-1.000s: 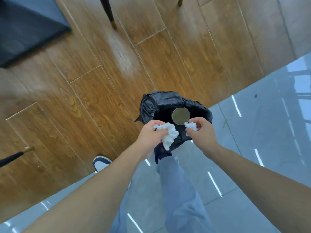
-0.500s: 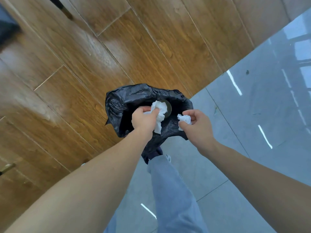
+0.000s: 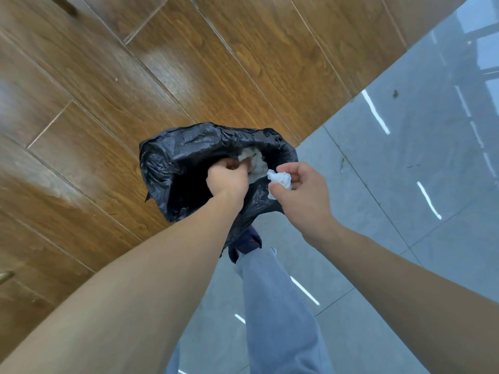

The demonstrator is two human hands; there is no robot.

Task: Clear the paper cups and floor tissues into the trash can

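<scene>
The trash can, lined with a black bag (image 3: 172, 160), stands on the floor below me where wood planks meet grey tiles. My left hand (image 3: 228, 180) hangs over its opening with fingers loosely curled. A white crumpled tissue (image 3: 255, 163) shows blurred just past those fingertips, inside the bag's mouth and apart from the grip. My right hand (image 3: 299, 193) pinches a smaller crumpled tissue (image 3: 280, 180) between thumb and fingers above the can's right rim. No paper cup is visible.
My leg in grey-blue trousers (image 3: 272, 306) and a dark shoe (image 3: 245, 242) sit right against the can's near side. Wooden floor (image 3: 108, 90) spreads left, glossy grey tiles (image 3: 405, 184) right. A furniture leg tip (image 3: 5, 275) shows at the left edge.
My left hand moved deeper over the can and let its tissue go; the tissue now drops into the bag. My right hand shifted slightly toward the rim, still holding its tissue.
</scene>
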